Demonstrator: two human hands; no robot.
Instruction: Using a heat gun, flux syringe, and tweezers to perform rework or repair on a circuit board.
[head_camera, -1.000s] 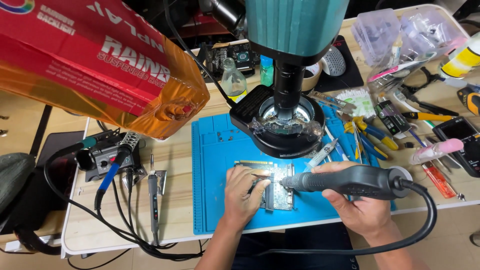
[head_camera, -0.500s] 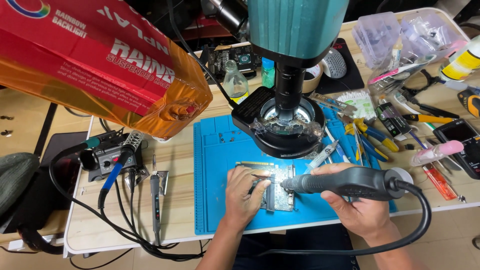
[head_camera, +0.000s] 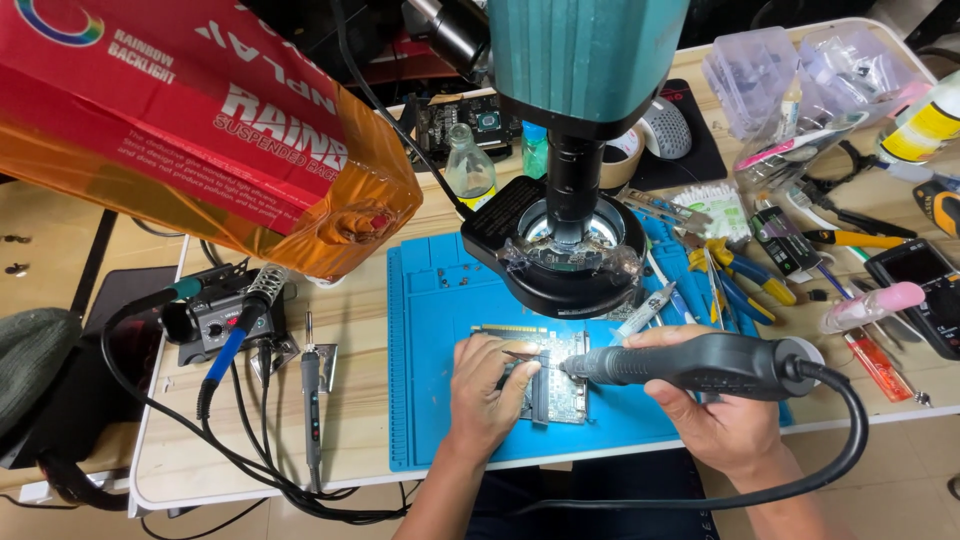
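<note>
A small green circuit board lies on a blue work mat under a microscope head with a black ring light. My left hand rests on the board's left side and pinches thin tweezers that point at the board. My right hand grips a black hot-air handle. Its nozzle points left at the board's top right part, close to the tweezer tips. A thick black cable runs from the handle's rear and loops down.
A soldering iron stand with cabled irons sits left of the mat. Pliers, a syringe, a pink tube and clear plastic boxes lie to the right. A red box wrapped in orange film hangs at upper left.
Both hands stay on the board; the hot-air nozzle and tweezers keep nearly the same spot. My head has shifted slightly, nothing else moved.
</note>
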